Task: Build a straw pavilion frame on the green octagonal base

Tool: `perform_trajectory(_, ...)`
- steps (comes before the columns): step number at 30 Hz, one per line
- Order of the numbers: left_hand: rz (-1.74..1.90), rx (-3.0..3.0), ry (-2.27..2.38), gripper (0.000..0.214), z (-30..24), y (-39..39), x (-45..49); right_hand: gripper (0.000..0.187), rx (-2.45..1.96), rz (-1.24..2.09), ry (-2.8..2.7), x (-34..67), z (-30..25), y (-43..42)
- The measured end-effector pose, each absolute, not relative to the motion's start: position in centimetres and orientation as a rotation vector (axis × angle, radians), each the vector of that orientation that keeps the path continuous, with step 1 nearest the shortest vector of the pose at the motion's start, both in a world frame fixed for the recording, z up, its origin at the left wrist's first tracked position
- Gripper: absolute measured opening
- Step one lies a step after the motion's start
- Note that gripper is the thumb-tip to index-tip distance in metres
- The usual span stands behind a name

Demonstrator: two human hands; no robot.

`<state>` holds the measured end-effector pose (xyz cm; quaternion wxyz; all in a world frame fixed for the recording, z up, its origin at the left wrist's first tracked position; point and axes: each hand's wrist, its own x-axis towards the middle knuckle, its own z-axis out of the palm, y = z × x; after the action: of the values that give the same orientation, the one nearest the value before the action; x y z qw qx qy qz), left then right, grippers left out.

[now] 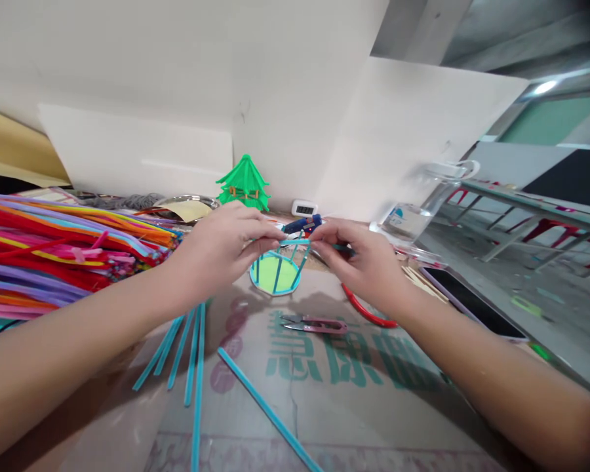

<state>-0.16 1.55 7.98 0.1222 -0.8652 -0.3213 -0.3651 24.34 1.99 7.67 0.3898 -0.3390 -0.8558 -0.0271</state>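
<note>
A small round frame has a yellow-green base (270,274) edged in light blue, with several thin upright posts. A short light blue pipe cleaner (295,242) runs across the top of the posts. My left hand (221,242) pinches its left end between thumb and fingers. At its other end my right hand (358,255) is closed in a pinch, palm down. The fingertips partly hide the frame's upper edge. Below the hands lie pink-handled thread snips (317,324). One loose blue pipe cleaner (268,408) rests diagonally nearer me, and several more lie left of it.
Bundles of coloured pipe cleaners (54,252) fill the left side. Behind stand a green roofed model (244,183), a small digital timer (305,208) and a blue glue gun (302,225). To the right are red-handled pliers (366,309), a phone (472,303) and a clear plastic container (410,216).
</note>
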Motion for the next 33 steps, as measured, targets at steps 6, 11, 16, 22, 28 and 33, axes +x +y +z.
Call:
perform_trajectory(6, -1.038, -2.644, -0.873, 0.020, 7.2, 1.2, 0.6, 0.005, -0.738, -0.262, -2.232, 24.7, 6.9, 1.2)
perform_trajectory(11, -0.993, -2.579, -0.780, 0.015, 7.2, 0.6, 0.9, 0.010, -0.600, -0.544, -2.296, 25.1, 6.0, 1.0)
perform_trajectory(16, -0.994, -2.569, -0.737, 0.008, 7.5, 0.7, 0.7, 0.011, -0.563, -0.533, -2.326, 25.0, 6.5, 1.1)
perform_trajectory(22, -0.981, -2.572, -0.794, 0.008, 8.0, 0.7, 0.3, 0.011, -0.577, -0.268, -2.348, 25.3, 8.0, 1.3)
perform_trajectory(28, -0.937, -2.558, -0.804, 0.009, 8.1, 0.8, 0.2, 0.009, -0.674, -0.272, -2.367, 25.4, 8.4, 1.5)
perform_trajectory(33, -0.931, -2.544, -0.818, 0.013, 7.8, 0.9, 0.3, 0.006, -0.689, -0.419, -2.327, 25.4, 7.7, 1.7)
